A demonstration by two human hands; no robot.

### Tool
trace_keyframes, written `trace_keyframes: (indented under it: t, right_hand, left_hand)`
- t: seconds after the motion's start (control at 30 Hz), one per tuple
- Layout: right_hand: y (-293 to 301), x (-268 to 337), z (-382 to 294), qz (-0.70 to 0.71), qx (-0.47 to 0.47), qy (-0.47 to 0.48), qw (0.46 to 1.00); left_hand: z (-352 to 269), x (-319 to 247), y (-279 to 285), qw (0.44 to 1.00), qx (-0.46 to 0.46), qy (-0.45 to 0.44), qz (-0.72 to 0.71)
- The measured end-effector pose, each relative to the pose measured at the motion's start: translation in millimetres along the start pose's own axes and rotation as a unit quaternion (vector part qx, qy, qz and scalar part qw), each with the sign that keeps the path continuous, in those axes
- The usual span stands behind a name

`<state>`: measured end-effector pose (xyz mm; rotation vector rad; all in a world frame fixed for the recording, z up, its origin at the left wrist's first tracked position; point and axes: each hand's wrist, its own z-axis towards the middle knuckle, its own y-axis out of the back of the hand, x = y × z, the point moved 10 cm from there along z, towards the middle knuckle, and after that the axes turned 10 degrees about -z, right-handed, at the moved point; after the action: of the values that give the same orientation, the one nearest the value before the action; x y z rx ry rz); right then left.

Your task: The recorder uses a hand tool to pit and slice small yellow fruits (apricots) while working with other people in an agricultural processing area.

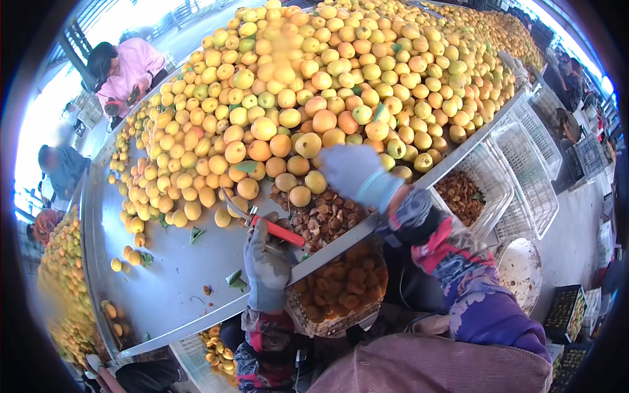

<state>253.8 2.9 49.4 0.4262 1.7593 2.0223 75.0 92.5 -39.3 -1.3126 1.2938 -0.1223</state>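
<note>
My left hand [268, 265], in a grey-and-white work glove, grips the red handle of a knife with a curved blade [236, 205]. The blade points up and away over the metal table [177, 275], close to the apricots. My gloved right hand [351, 169] reaches down onto the near edge of a large heap of yellow-orange apricots [295, 103]; it is blurred, and its fingertips are hidden, so I cannot tell whether it holds a fruit. Between my hands lies a pile of brown apricot pits [327, 221]. Beneath the table's rim is a basket of apricot halves [344, 287].
White plastic crates [523, 172] stand to the right, one holding brown pits [459, 196]. A round, stained basin [519, 270] sits beside them. Another crate with apricot halves [218, 351] is at lower left. A person in pink [130, 69] works across the table.
</note>
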Motion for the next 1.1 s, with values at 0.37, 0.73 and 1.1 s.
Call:
trace_keyframes:
  t: [0.37,0.73,1.1]
  right_hand:
    - [-37.5,-84.4,16.3,-0.141,0.06,-0.024,0.988]
    - [-53.6,-82.3,41.8,-0.22,0.019,0.026,0.975]
    - [-10.3,-119.7,9.9,0.435,0.054,-0.179,0.881]
  left_hand:
    - [-4.6,-1.6,-14.8,0.999,0.045,-0.002,0.015]
    - [-5.3,-1.6,-4.8,0.999,0.006,0.004,-0.045]
    - [-6.0,-4.2,-7.9,0.999,0.01,-0.006,-0.038]
